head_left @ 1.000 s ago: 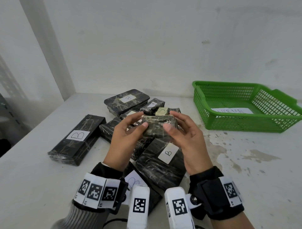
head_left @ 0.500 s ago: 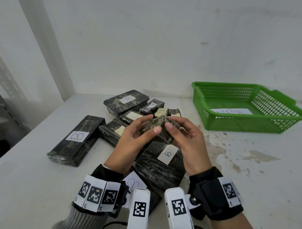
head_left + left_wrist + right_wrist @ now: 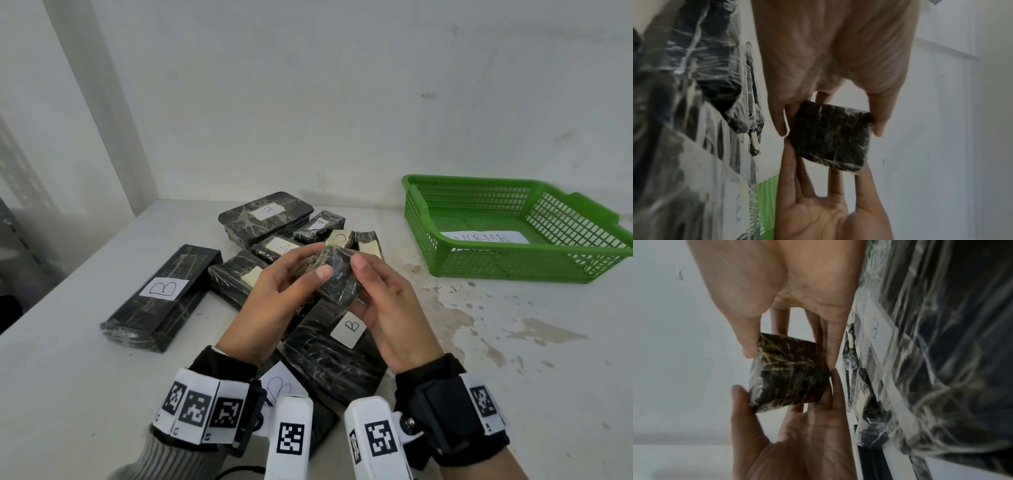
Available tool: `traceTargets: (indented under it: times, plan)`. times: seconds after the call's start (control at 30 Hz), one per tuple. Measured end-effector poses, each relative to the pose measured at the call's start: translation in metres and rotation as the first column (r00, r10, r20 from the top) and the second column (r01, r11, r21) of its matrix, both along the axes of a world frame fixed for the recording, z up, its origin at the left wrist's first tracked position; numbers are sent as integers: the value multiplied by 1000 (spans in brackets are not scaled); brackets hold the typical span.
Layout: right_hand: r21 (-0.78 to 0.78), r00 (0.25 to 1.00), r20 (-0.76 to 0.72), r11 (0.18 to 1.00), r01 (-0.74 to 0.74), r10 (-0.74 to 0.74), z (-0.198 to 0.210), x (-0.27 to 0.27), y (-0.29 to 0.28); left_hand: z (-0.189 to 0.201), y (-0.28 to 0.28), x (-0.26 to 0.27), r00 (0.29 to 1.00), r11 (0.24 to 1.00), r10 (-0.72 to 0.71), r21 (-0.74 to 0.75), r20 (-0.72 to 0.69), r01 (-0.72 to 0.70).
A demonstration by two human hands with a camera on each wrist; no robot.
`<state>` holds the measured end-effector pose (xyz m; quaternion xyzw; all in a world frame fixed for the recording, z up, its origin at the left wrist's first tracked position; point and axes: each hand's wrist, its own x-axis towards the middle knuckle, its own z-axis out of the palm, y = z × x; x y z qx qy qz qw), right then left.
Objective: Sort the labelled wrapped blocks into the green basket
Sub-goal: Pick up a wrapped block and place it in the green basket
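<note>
Both the left hand (image 3: 274, 301) and right hand (image 3: 387, 308) pinch one small, squarish dark block (image 3: 337, 277) between them, wrapped in crinkled, shiny clear film.

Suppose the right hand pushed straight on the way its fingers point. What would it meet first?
The small wrapped block that the right hand already pinches; just beyond it, the left hand gripping the block's other side. Depth past that is unclear.

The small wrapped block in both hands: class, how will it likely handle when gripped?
The block probably stays stiff: it keeps square edges between both hands' fingers. Its glossy film wrap may be slippery. Flat faces suggest no rolling.
</note>
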<state>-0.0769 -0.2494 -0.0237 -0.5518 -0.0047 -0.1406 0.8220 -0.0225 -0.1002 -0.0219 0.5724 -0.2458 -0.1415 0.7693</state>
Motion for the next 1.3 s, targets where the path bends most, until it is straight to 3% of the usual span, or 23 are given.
traceTargets:
  times: [0.4,0.97,1.3]
  plan:
    - [-17,998,-45,999,39,-39,-2,0,-2,-3,-2,-1,1000,999,15,35,-4,-15]
    - [-51,997,-16,996,78,-79,-4,1,-1,0,0,-1,995,997,-64,-47,-71,61]
    - [-111,998,28,992,58,-55,-8,3,3,0,-1,-1,994,998,0,-59,-109,-7]
